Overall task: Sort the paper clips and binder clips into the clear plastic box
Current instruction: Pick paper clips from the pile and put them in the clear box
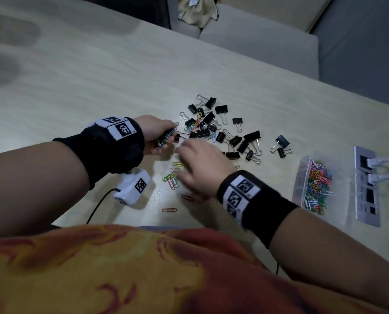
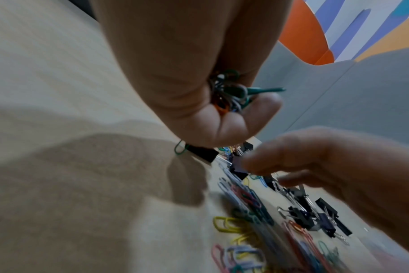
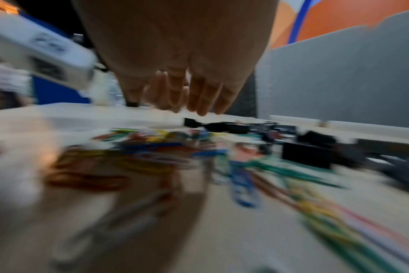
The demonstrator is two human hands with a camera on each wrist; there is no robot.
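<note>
Patterned orange cloth (image 1: pixel 121 268) fills the bottom of the head view, closest to the lens, with both forearms reaching out over it to the pale wooden table (image 1: pixel 75 75).

The left hand (image 1: pixel 153 134) is curled round a small bunch of coloured paper clips (image 2: pixel 229 94); the left wrist view shows them bundled in the palm, one green clip sticking out past the fingertips. The right hand (image 1: pixel 198 168) hovers with its fingers spread and relaxed just above the loose paper clips on the table (image 1: pixel 173 177). It is blurred, and I see nothing held in it.

Black binder clips (image 1: pixel 223 130) lie scattered from about 12 to 2 o'clock of the right hand, some tangled with coloured clips. The clear plastic box (image 1: pixel 313 184) sits at roughly 3 o'clock of that hand, well apart, already holding a heap of coloured paper clips. A metal socket panel (image 1: pixel 367 186) with white plugs lies just beyond it.

As I judge it, the paper clips are very light, thin and slick, lying flat on the wood, so they will resist a straight pinch; sliding a fingertip under one end or raking several together should work better, and they tend to hook into each other. The binder clips look heavier and rigid; their black body gives a firm hold, while the wire handles swing loosely.
</note>
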